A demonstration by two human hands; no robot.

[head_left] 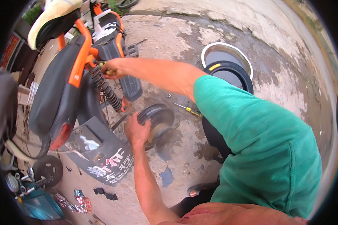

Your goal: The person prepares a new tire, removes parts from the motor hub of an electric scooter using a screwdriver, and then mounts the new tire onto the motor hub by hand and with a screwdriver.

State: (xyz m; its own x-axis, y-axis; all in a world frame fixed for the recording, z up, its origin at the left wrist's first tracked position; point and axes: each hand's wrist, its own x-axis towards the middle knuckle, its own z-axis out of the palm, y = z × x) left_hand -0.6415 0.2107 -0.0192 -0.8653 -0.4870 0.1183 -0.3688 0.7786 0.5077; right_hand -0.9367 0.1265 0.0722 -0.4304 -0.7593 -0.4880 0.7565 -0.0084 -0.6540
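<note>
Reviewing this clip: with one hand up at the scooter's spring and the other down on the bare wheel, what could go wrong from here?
1. The right hand works close against the coiled shock spring; fingers might get pinched between coils or frame.
2. The left hand steadies the loose wheel; if it slips, the wheel may tip.
3. A yellow-handled screwdriver and small bolts lie on the concrete, easy to kick away.
</note>
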